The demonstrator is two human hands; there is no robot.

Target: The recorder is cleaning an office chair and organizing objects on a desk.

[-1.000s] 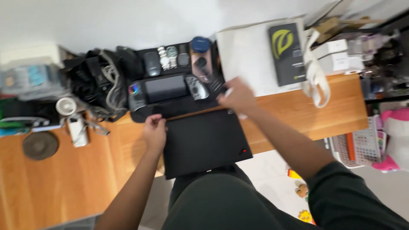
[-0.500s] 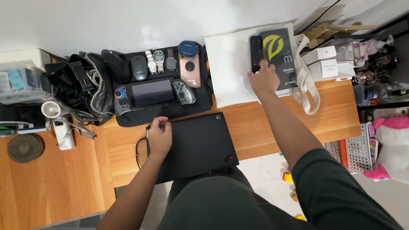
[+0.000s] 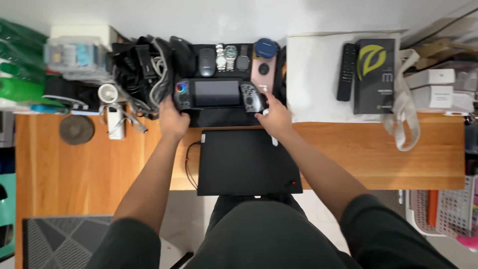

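Both hands have come to the handheld console [image 3: 217, 94] on the black mat at the worktop's [image 3: 74, 164] back: left hand [image 3: 173, 121] closed on its left end, right hand [image 3: 274, 118] on its right end. Nearer lies a shut laptop [image 3: 246, 162]. Right, a black box [image 3: 374, 74] with green leaf emblem and a remote [image 3: 347, 71] rest on white cloth [image 3: 313, 74].

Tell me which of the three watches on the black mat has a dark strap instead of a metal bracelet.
The rightmost watch, beside the pink phone. It has a squarish dark face and dark strap; the other two watches have silver metal bracelets.
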